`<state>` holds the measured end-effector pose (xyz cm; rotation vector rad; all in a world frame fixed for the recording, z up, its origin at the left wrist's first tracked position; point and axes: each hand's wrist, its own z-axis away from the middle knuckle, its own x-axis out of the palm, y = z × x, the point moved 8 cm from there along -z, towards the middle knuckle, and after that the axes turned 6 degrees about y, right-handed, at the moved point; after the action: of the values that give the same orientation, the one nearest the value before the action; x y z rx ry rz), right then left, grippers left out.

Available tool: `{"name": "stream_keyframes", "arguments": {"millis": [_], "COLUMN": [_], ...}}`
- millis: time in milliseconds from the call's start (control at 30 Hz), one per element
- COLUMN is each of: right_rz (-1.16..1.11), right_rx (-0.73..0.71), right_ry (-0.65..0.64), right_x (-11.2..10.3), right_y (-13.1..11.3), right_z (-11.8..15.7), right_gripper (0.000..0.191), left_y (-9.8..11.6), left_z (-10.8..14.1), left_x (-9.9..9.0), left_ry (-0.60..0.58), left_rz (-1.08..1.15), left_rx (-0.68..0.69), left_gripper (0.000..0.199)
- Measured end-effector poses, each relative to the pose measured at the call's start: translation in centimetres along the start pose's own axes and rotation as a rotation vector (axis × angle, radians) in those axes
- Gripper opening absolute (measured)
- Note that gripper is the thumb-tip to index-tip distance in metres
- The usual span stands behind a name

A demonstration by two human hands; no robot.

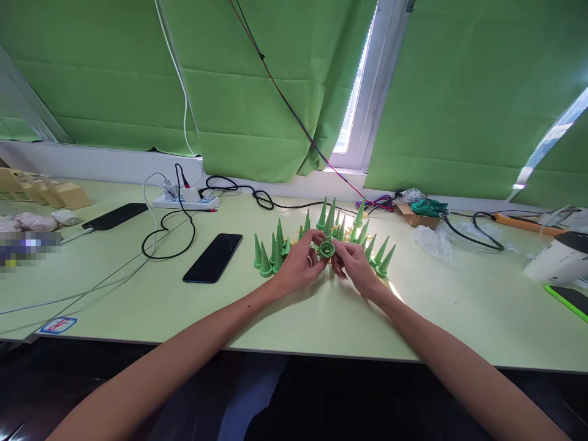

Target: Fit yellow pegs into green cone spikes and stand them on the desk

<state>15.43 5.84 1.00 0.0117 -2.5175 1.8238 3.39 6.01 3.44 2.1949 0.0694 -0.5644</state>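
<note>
Between both hands is a green cone (327, 249), its round hollow base turned toward me and rings showing inside. My left hand (299, 262) is closed around its left side, thumb below and fingers above. At its right rim, the fingertips of my right hand (356, 264) are pinched; whether they also hold something small I cannot make out. Several more green cones stand tip-up on the table: one group (265, 262) left of my left hand, others behind the hands, and another group (383, 263) beyond my right hand. Small yellowish bits lie among them, partly hidden.
A black phone (213, 258) lies left of the cones on the table (285, 318). Farther left are a second dark phone (116, 215), a power strip (186, 200) and loose cables. Toward the right back sit a small cardboard box (417, 217), clear plastic (434, 242) and a white device (558, 257).
</note>
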Motion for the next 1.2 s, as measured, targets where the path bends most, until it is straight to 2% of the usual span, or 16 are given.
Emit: {"name": "stream_keyframes", "arguments": {"millis": [167,300,467,600,700,967,1200], "right_rz": [-0.026,-0.005,-0.01,0.004,0.004,0.024,0.044], "right_rx": [-0.025,-0.05,-0.061,-0.059,-0.064,-0.074,-0.073], "right_ry": [-0.021,-0.011,0.001,-0.023,-0.035,-0.078,-0.098], "right_x": [0.3,0.3,0.2,0.2,0.3,0.6,0.6], "right_y": [-0.5,-1.1,-1.2,-1.0,-0.9,-0.9,-0.8], "right_z": [0.2,0.3,0.2,0.2,0.2,0.3,0.3], "right_gripper": [0.049,0.048,0.048,0.048,0.048,0.046,0.045], "left_y": [-0.2,-1.5,-3.1,-3.1,-2.8,-2.2,-2.5], "left_z": [-0.1,-0.2,-0.2,-0.2,0.1,0.3,0.3], "left_x": [-0.5,-0.7,0.2,1.3,2.0,2.1,2.0], "left_ry": [0.047,0.075,0.028,-0.042,-0.108,-0.161,-0.166], "left_rz": [0.04,0.143,0.396,0.642,0.731,0.848,0.776], "left_rx": [-0.059,-0.207,-0.421,-0.511,-0.574,-0.603,-0.569], "left_gripper": [0.028,0.03,0.028,0.039,0.041,0.034,0.038]}}
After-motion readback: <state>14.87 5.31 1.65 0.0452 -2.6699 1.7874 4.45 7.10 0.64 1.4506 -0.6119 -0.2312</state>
